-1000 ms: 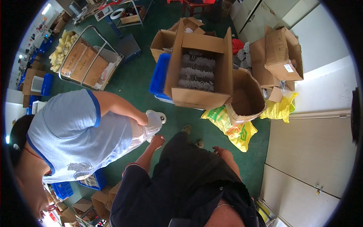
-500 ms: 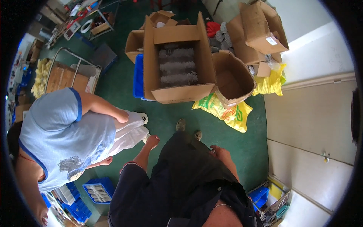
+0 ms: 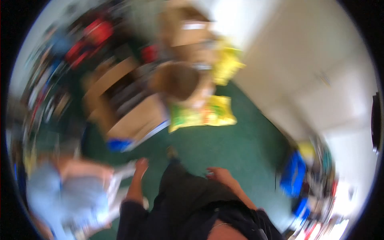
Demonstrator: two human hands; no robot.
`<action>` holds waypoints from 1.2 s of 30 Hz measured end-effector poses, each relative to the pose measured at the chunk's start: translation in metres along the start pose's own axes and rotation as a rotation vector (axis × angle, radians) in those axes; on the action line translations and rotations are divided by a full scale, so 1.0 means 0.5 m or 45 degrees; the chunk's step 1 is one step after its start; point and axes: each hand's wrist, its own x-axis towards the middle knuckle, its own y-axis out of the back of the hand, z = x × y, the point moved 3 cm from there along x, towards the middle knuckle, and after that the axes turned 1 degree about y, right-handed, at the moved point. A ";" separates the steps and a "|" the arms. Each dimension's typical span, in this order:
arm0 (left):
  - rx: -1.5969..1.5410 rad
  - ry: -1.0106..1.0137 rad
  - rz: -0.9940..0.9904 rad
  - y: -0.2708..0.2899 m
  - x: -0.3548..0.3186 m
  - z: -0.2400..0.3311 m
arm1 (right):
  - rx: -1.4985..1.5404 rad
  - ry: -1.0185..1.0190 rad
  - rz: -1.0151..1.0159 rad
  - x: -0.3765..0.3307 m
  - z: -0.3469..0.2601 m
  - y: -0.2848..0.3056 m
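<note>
My left hand [image 3: 141,164] hangs beside my left thigh, apart from any object. It looks loosely curled, with nothing visible in it, though blur softens the fingers. On the other side, my right hand [image 3: 219,174] is near my right thigh. A small pale spot shows at its fingers, which are too smeared to read. The large open carton [image 3: 138,120] holding grey bundles stands ahead on the left, beyond reach of both hands. Next to it are a rounded open carton [image 3: 176,82] and a yellow printed sack [image 3: 204,114] on the floor.
Another person [image 3: 68,192] in a light blue top is close on my left. More cartons [image 3: 186,30] are stacked against the far wall. Pale cabinet doors [image 3: 296,72] line the right side, with blue bins [image 3: 293,174] at the lower right. Green floor [image 3: 240,148] lies between.
My view has swung to the right, so the cartons and sacks now appear farther left. One foot shows forward, as in a step. Both hands stay low beside my legs.
</note>
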 end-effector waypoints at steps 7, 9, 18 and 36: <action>0.002 -1.358 0.109 -0.081 0.226 0.243 | 0.167 -0.104 0.227 -0.186 0.134 -0.089; -0.093 -1.485 -0.043 -0.148 0.374 0.459 | 0.161 -0.222 0.373 -0.290 0.247 -0.119; -0.290 -0.990 -0.796 -0.365 0.382 0.868 | 0.581 -0.840 0.672 -0.690 0.412 -0.361; 0.255 -1.173 -1.264 -0.689 0.154 2.282 | 1.183 -1.496 1.218 -1.304 0.961 -0.374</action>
